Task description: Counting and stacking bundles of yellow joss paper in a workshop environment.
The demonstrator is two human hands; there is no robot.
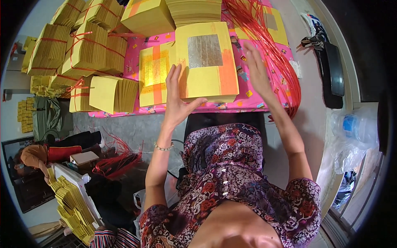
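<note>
A thick stack of yellow joss paper, its top sheet marked with a silver foil square and an orange band, is seen squared up between two bare hands on a desk covered by a pink patterned cloth. The left hand is held open against the stack's near left edge, fingers raised along the side and thumb stretched under the front corner. The right hand is spread flat beside the stack's right edge, fingers extended upward; whether it is touching the paper cannot be told. Nothing is pinched by either hand. The stack is placed at the middle of the desk, close to the front edge, directly ahead of the person, whose floral blouse fills the lower frame.

Just left of the stack, a smaller pile of sheets with gold foil and orange stripes is laid flat. Further left, bundles of yellow paper tied with red string are heaped together, some lying on their sides. More yellow stacks are set at the back of the desk. A sheaf of loose red strings is draped across the right side of the cloth and over the desk's edge. At lower left, another person is seen beside fanned yellow sheets.
</note>
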